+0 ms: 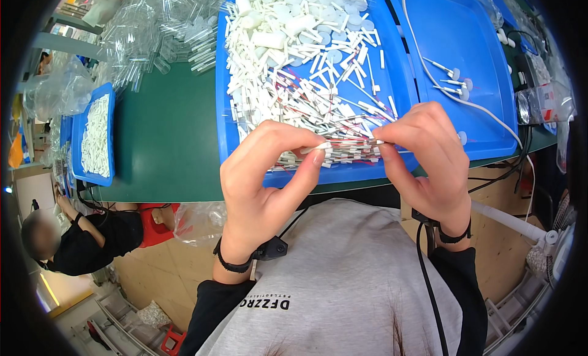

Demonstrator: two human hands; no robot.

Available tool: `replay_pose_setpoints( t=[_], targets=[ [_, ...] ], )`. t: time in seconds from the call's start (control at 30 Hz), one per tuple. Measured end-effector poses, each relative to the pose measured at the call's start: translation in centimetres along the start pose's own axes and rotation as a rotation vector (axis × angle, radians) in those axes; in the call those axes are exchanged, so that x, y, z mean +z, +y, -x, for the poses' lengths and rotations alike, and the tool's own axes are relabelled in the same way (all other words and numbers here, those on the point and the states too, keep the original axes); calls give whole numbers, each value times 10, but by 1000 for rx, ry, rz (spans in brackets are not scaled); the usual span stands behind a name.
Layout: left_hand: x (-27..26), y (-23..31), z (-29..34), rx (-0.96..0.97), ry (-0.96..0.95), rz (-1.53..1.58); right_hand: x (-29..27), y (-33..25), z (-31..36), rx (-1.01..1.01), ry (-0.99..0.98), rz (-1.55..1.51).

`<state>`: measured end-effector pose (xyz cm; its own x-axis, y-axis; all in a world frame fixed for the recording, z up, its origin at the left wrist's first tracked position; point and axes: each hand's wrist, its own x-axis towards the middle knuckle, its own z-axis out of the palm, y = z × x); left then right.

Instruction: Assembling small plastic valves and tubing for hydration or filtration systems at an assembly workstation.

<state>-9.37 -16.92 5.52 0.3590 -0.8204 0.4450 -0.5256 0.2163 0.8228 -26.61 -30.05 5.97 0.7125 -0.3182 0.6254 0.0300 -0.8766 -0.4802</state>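
Observation:
My left hand (260,172) is closed in a pinch, with a small white tube (323,146) between thumb and forefinger. Opposite it, my right hand (432,154) pinches a small white end piece (379,142). A thin dark and red strand seems to run between the two pinches, but I cannot tell whether it joins them. Both hands hover over the near edge of a blue tray (222,111). Just beneath them lies a bundle of thin rods with white ends and red wires (352,153). Loose white tubes (248,80) and translucent round caps (334,56) fill the tray behind.
A second blue tray (441,25) on the right holds several white stemmed pieces (453,83), with a white cable (484,108) across it. Clear tubes (165,31) pile up at the back left. A smaller blue tray (110,135) and a seated person (92,239) are at left.

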Motion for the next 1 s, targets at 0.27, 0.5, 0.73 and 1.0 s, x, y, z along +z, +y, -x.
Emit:
replay_pose_setpoints(
  t=[0.27,0.5,0.73,1.0],
  targets=[
    [2,0,0,-32,-2,4,-3,0,1,-6,8,35],
    [5,3,0,-13,-43,-39,-3,0,3,259,136,-393],
    [13,10,-1,14,-75,-30,9,-11,1,327,310,-800],
    [13,11,-1,18,-79,-41,10,-12,5,352,304,-766]
  ],
)
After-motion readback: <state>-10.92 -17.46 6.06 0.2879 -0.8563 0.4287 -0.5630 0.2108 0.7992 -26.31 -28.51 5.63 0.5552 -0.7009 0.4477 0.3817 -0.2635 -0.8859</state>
